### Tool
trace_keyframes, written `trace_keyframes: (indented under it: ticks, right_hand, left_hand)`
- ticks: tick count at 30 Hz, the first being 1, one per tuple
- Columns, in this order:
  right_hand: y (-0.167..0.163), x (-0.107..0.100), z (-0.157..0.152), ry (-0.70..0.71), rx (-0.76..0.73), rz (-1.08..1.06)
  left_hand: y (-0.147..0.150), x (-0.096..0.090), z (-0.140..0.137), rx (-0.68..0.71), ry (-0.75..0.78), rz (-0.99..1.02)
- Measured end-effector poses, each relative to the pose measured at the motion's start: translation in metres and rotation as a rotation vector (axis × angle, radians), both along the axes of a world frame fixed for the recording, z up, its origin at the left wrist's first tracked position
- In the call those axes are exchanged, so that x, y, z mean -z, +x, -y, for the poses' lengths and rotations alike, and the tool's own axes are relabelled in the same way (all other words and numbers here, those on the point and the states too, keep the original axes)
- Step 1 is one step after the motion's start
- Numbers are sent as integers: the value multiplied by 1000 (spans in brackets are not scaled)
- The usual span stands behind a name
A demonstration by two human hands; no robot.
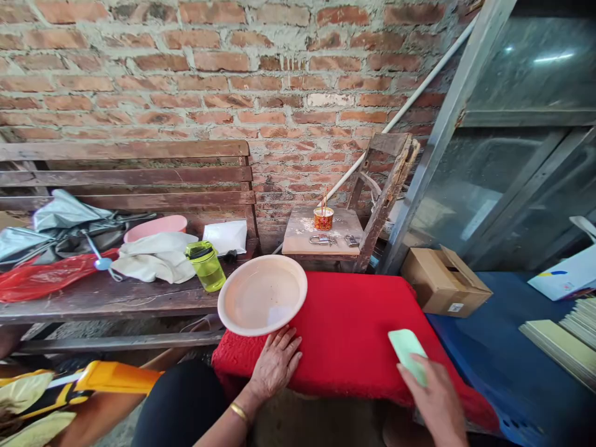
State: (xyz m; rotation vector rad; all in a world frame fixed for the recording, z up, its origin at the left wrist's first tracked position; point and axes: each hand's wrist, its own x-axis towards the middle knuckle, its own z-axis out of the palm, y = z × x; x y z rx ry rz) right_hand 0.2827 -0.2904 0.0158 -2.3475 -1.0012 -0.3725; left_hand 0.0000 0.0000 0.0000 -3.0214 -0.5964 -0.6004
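My left hand [277, 363] lies with its fingers extended on the red cloth [354, 323], right at the near rim of a pale pink basin [263, 295]. Whether the fingertips touch the rim is hard to tell. The basin seems to hold clear water. My right hand [435, 394] grips a pale green, flat rectangular piece [410, 354] with rounded corners, over the right part of the cloth; its exact kind does not show.
Left of the basin, a wooden bench [139, 304] carries a green bottle [205, 267], white cloth [158, 257] and bags. Behind stands a chair [298, 239] with an incense cup [323, 218] and padlocks. A cardboard box [437, 282] and stacked cards [563, 354] are on the right.
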Motion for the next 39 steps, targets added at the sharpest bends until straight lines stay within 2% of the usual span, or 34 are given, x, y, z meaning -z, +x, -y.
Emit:
trace_keyframes:
  ticks: [2,4,5,7,11,12,13,14,18,20,22,24,28,30,31,33,36,39]
  right_hand:
    - [-27,1,-26,-16,-176,14]
    - [-36,4,-36,-85,-229,52]
    - [-32,5,-33,-118,-210,65]
    - [-10,8,-12,-169,-63,55]
    - [40,7,41,-264,442,18]
    - [45,6,46,-268,511,33]
    - [46,4,46,-254,516,54]
    - [41,3,40,-217,461,77]
    - [-1,2,-18,-54,3,147]
    - [-19,4,-44,-60,-152,176]
    - [-23,6,-54,-94,-209,193]
    - [-10,6,-44,-134,-143,192]
    - [35,2,8,-202,285,90]
    - [48,-3,22,-186,410,14]
    - [49,-6,22,-163,388,-4]
    - [38,-10,4,-96,227,-1]
    - [-2,-9,-50,-4,-57,-7]
    - [-48,-6,-105,6,-297,-37]
  left_hand:
    - [0,1,0,1,5,11]
    - [-1,2,-1,4,11,26]
    - [-1,3,-2,7,13,35]
    - [0,4,-2,10,14,52]
    - [1,6,-2,5,0,63]
    - [1,6,-1,0,-4,60]
    - [2,6,-1,-5,-8,58]
    - [2,6,0,-9,-13,56]
    - [2,4,1,-17,-31,58]
    - [2,3,2,-19,-31,53]
    - [2,2,3,-22,-29,43]
    - [3,2,4,-26,-31,40]
    - [6,-1,7,-42,-56,72]
    - [7,-3,9,-47,-76,79]
    - [7,-3,10,-49,-88,78]
    - [8,-4,11,-55,-114,79]
    - [9,-3,12,-56,-133,95]
    - [10,-5,11,-52,-121,103]
